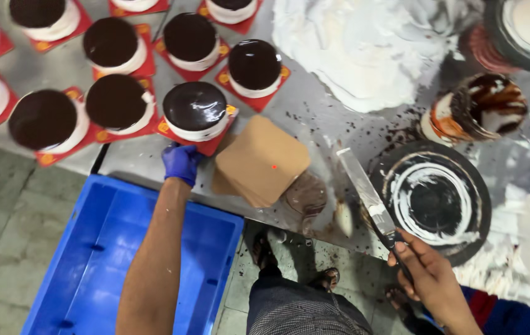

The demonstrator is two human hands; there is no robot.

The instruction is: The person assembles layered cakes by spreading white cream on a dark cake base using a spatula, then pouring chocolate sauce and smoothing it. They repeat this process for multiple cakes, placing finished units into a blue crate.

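Steel worktop [314, 115] smeared with cream and chocolate crumbs fills the upper view, and at its near edge sits a small round cake [195, 110] with a glossy dark top and white sides on a red square board [210, 144]. Left hand [181, 162], in a blue glove, touches the front edge of that board, fingers curled against it; whether they pinch it I cannot tell. Just right of the cake lies a stack of brown cardboard squares [262, 162]. Right hand [427, 273], bare, grips the handle of a long palette knife [367, 195] whose blade lies flat on the worktop beside a dark turntable [437, 200] ringed with white cream. More dark-topped cakes [113, 102] on red boards stand in rows behind and to the left. Below the worktop edge, a blue plastic crate [100, 260] rests on the grey floor
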